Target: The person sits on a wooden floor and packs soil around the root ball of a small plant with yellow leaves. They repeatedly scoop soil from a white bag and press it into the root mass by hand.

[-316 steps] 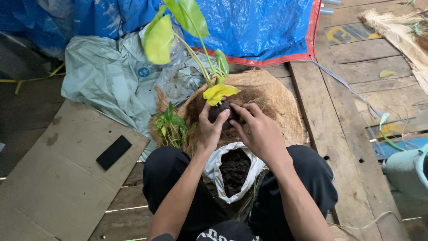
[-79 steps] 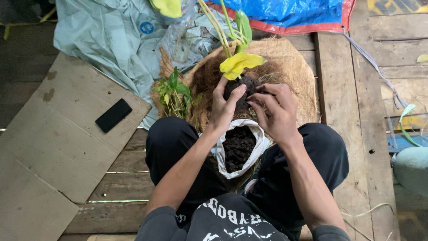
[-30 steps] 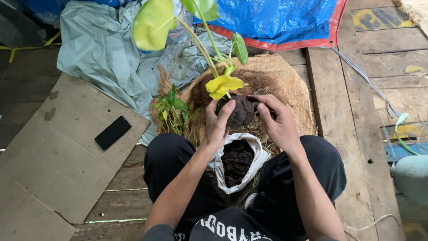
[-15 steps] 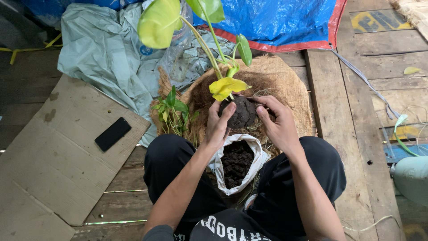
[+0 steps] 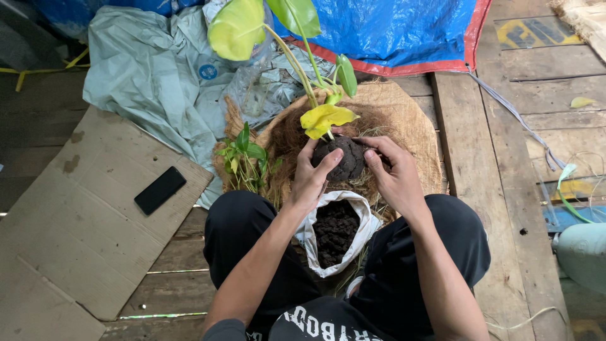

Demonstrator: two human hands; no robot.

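Both hands cup the soil ball (image 5: 341, 158) at the plant's (image 5: 303, 69) base: I see my left hand (image 5: 310, 180) and right hand (image 5: 394, 177) closed around it. Just below the ball sits an open white bag of soil (image 5: 334, 230); coconut fibre (image 5: 385, 120) lies beneath, a black phone (image 5: 160, 190) well left.

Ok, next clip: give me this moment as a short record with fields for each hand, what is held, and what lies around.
left hand: left hand cups the soil ball from its left side
right hand: right hand presses the ball's right side
held item: dark soil ball at the base of a plant with a yellow leaf
below hands: white bag of dark soil between the knees
behind: round fibre mat
left side: black phone on cardboard
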